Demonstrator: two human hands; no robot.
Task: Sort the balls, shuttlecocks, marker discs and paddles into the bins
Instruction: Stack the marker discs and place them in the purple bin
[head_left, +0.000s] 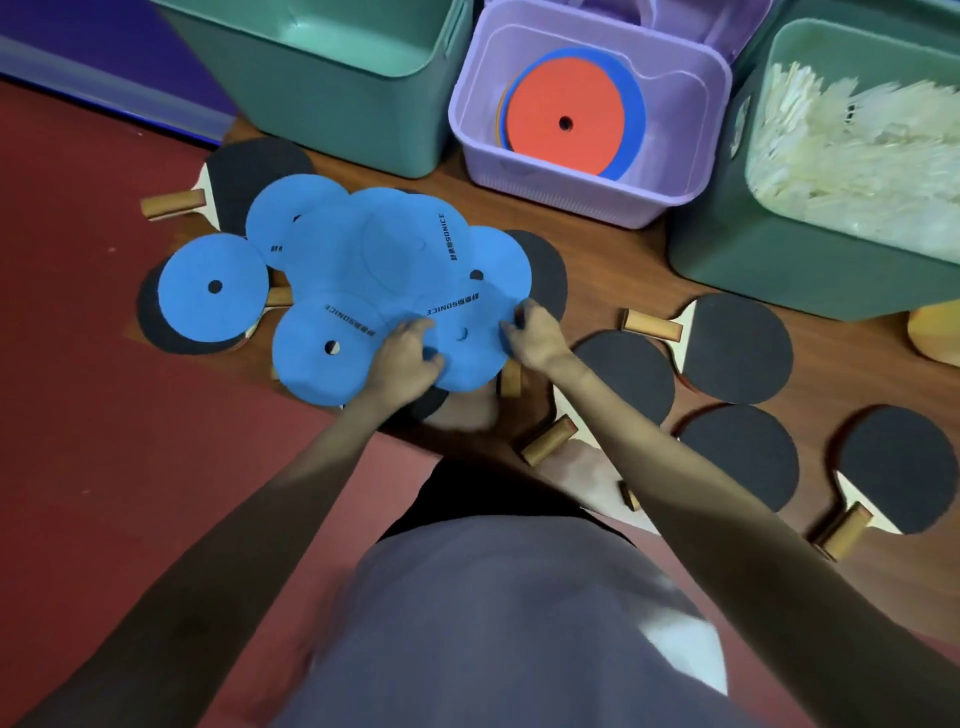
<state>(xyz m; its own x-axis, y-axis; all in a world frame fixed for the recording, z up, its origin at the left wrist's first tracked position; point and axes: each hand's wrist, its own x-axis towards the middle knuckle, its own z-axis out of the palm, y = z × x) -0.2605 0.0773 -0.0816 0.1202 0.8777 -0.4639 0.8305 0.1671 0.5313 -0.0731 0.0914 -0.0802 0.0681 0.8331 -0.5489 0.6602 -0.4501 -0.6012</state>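
Several blue marker discs (363, 260) lie overlapped on the floor, partly covering black-faced paddles. My left hand (402, 358) presses on the near discs with fingers curled over one disc's edge. My right hand (535, 332) pinches the right edge of the nearest blue disc (470, 343). More paddles (737, 348) with wooden handles lie to the right. The purple bin (587, 192) holds a red disc (563, 122) on top of blue ones. The right green bin (769, 260) is full of white shuttlecocks (852, 161). The left green bin (332, 119) shows nothing inside.
The three bins stand in a row at the back. A paddle (228, 192) pokes out behind the disc pile at the left. Red mat floor lies to the left, brown floor under the paddles. An orange object (935, 332) shows at the right edge.
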